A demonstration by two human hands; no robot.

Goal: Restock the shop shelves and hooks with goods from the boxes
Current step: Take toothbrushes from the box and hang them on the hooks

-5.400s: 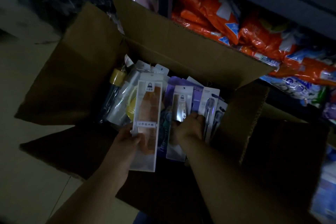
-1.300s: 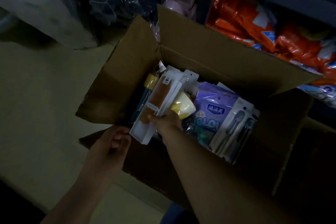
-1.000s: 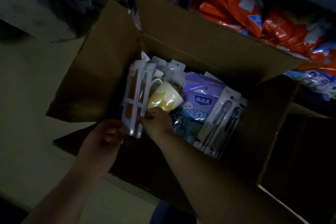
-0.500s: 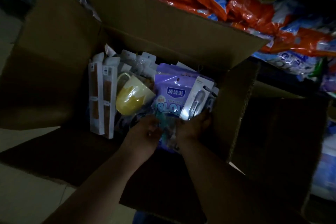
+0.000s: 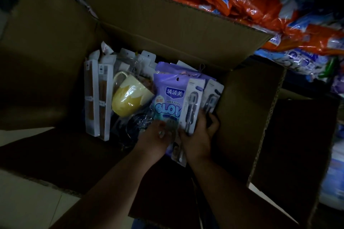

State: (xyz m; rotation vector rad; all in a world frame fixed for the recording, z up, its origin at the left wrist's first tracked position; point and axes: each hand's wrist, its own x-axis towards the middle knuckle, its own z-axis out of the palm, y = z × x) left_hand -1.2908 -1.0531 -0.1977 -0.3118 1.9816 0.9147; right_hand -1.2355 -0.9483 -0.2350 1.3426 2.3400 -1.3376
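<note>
Lighting dim throughout; near half of the cardboard box (image 5: 167, 24) and its near flap are almost black, so goods lying low in the box are hard to make out.

Left end of box: two slim white packs (image 5: 98, 98) standing upright side by side, each with a brown strip showing through its window; contents too dark to identify. Behind them, several clear hang-tab packets (image 5: 128, 57), count uncertain because they overlap.

Just right of the slim packs: one yellow mug (image 5: 130, 98) in clear wrap, lying tilted with its handle toward the far side. Dark wrapped goods below it, not identifiable.

Centre: one purple glove pack (image 5: 167, 98) fully readable in front, at least one more purple pack behind it, mostly hidden.

Left hand (image 5: 156, 135) lies at the glove pack's lower edge, fingers curled against the wrapping; whether they actually grip it cannot be told, fingertips blurred.

Right hand (image 5: 199, 135) grips one white carded pack (image 5: 191, 102) with a dark tool inside, thumb across its front. A second like pack (image 5: 212, 96) stands just behind, partly covered.

Far right, outside the box: orange bags (image 5: 251, 5) and blue-white bags (image 5: 301, 61) heaped together, cut off by the frame edge; count not possible.
</note>
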